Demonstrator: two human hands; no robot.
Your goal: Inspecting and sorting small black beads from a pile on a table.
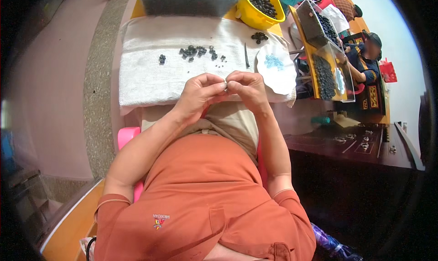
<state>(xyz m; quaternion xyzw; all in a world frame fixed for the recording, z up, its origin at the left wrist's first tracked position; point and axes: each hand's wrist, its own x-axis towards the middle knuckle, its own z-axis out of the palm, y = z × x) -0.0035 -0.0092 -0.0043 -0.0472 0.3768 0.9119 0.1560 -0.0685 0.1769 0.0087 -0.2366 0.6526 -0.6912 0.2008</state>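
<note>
My left hand and my right hand meet over the near edge of a white cloth. Their thumbs and forefingers pinch together on a tiny dark piece, mostly hidden by the fingertips. Beyond them lie small black round parts in a loose row, with a little separate cluster at the left. A slim black tool, perhaps tweezers, rests on the cloth. To its right, a white scalloped plate bears light blue bits. More dark parts sit behind the plate.
A clear plastic bin of black parts and a yellow basin of dark pieces stand along the far edge. At the right, a person sits beside an orange table with trays of black parts. A dark wooden surface lies nearer.
</note>
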